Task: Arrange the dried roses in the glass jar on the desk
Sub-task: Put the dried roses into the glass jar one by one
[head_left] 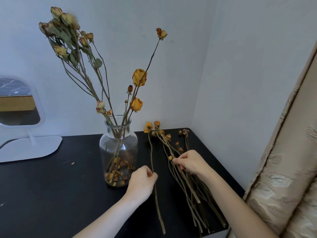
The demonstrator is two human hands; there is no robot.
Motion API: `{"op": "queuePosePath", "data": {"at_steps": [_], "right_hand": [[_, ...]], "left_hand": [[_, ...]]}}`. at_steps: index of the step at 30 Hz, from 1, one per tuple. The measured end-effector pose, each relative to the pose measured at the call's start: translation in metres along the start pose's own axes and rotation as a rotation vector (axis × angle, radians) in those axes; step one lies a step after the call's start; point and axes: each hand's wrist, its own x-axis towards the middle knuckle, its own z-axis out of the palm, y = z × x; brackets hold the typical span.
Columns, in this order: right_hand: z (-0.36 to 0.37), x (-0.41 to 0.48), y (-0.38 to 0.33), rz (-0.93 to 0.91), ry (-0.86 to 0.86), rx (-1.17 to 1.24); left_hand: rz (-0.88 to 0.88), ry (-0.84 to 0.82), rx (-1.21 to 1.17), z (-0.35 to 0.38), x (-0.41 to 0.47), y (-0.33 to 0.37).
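Head view: left grip (141, 182) pinches one rose stem (151, 152), right grip (190, 163) grasps piled stems (193, 193); jar (118, 152) just left, mirror (18, 103) beyond.

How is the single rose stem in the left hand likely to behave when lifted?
Probably stiff: the stem runs long and nearly straight past the left hand. Likely light, being thin and dried. Its head may shed; loose petals lie in the jar.
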Motion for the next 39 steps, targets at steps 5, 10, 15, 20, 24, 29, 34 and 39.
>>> {"op": "queuePosePath", "data": {"at_steps": [5,10,15,20,24,29,34,39], "right_hand": [[-0.003,-0.002,-0.002,0.001,-0.005,0.058],[-0.010,-0.004,-0.006,0.018,-0.020,0.122],[-0.014,-0.007,-0.007,0.036,-0.039,0.297],[-0.018,-0.009,-0.008,0.075,-0.105,0.563],[-0.019,-0.005,-0.006,0.092,-0.143,0.641],[-0.019,-0.003,-0.001,0.098,-0.153,0.664],[-0.020,0.001,0.001,0.135,-0.167,0.681],[-0.020,0.002,0.003,0.152,-0.202,0.730]], "left_hand": [[0.039,0.018,-0.046,-0.005,-0.009,0.001],[0.109,0.072,-0.049,-0.007,-0.012,0.002],[0.156,0.149,-0.051,-0.012,-0.014,0.005],[0.201,0.206,-0.069,-0.019,-0.017,0.006],[0.234,0.238,-0.061,-0.024,-0.018,0.006],[0.245,0.254,-0.078,-0.027,-0.018,0.003],[0.220,0.251,-0.085,-0.025,-0.015,-0.001],[0.214,0.252,-0.085,-0.024,-0.014,-0.004]]}}
